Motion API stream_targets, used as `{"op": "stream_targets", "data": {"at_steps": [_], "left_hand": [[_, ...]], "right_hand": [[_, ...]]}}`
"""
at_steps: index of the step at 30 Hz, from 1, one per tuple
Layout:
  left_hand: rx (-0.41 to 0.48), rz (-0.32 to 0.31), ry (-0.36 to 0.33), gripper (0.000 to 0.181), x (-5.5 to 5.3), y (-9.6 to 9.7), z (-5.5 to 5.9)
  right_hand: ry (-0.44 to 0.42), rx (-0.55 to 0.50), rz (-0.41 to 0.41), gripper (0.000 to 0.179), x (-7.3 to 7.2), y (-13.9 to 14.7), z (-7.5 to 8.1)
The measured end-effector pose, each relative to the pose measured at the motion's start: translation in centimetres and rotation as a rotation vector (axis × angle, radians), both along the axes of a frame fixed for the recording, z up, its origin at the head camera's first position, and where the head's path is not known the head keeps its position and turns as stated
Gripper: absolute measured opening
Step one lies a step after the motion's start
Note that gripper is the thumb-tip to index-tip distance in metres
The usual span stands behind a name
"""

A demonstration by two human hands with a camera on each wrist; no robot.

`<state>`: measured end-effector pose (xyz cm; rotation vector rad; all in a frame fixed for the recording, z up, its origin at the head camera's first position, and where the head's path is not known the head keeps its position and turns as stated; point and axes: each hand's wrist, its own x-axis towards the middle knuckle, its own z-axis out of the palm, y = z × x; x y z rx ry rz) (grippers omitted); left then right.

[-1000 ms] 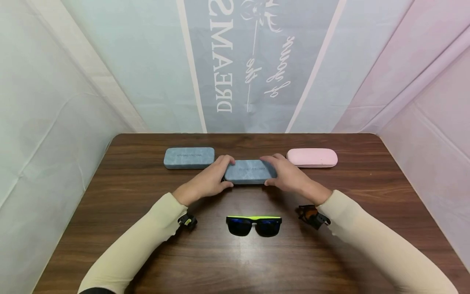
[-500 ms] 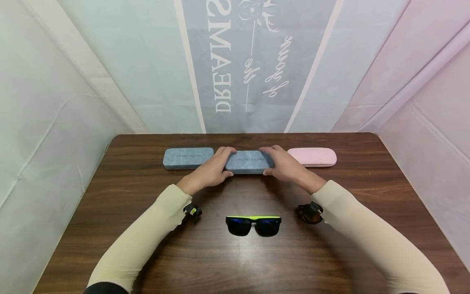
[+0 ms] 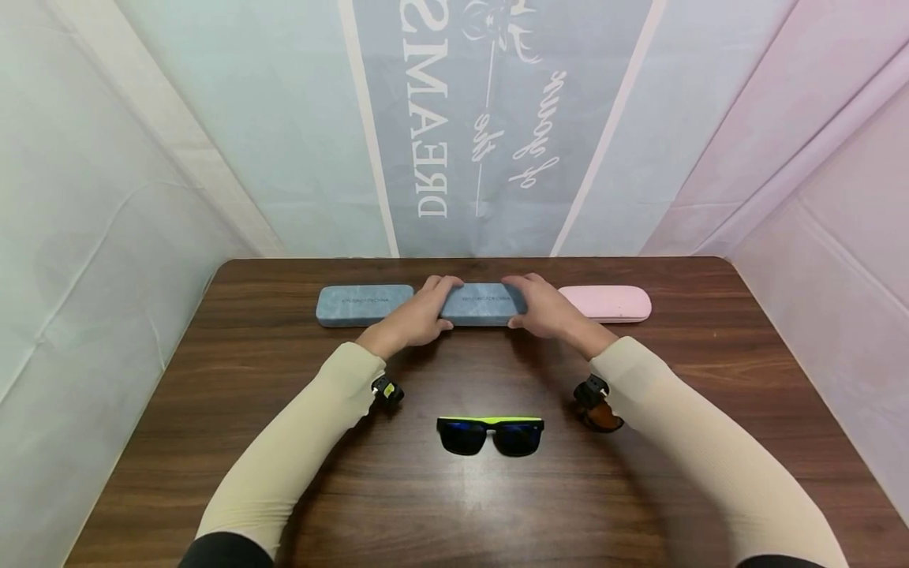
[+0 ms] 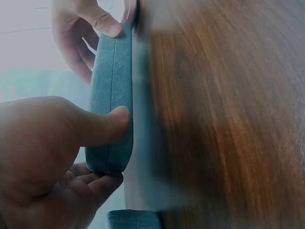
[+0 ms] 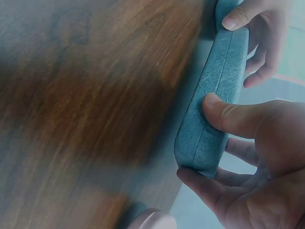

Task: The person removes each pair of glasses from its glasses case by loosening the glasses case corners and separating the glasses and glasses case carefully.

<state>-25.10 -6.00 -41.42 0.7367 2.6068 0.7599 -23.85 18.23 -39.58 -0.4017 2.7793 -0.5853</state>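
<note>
A blue glasses case (image 3: 483, 304) lies between my two hands, in line with the other cases toward the back of the table. My left hand (image 3: 417, 312) grips its left end, thumb on the near side and fingers round the end and far side. At the right end my right hand (image 3: 548, 309) holds it the same way. Both wrist views show each thumb pressed on the seam side of the blue glasses case (image 4: 114, 81). A second blue glasses case (image 3: 364, 306) sits just left of my left hand, and a pink glasses case (image 3: 607, 304) just right of my right hand.
Black sunglasses (image 3: 490, 436) with a lime-green edge lie on the brown wooden table (image 3: 490, 521) nearer me. Another pair of glasses with orange-brown lenses (image 3: 600, 416) is partly hidden by the right wrist camera. A printed cloth (image 3: 469, 158) hangs behind the table's back edge.
Both hands have moved the middle blue glasses case away from me, from in front of the other two cases into line between them. The sunglasses have stayed put.
</note>
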Motion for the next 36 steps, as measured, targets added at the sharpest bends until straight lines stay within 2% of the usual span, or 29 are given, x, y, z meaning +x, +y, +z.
{"op": "stream_targets", "data": {"at_steps": [13, 27, 36], "left_hand": [[-0.05, -0.007, 0.01, 0.065, -0.4, 0.7, -1.0], [-0.079, 0.003, -0.001, 0.065, -0.2, 0.9, -0.8], [-0.054, -0.005, -0.012, 0.064, -0.4, 0.8, -0.9]], "right_hand": [[0.026, 0.01, -0.026, 0.078, -0.3, 0.1, -1.6], [0.032, 0.032, -0.017, 0.078, -0.1, -0.2, -1.6], [0.049, 0.063, -0.026, 0.077, 0.1, -0.3, -1.5]]}}
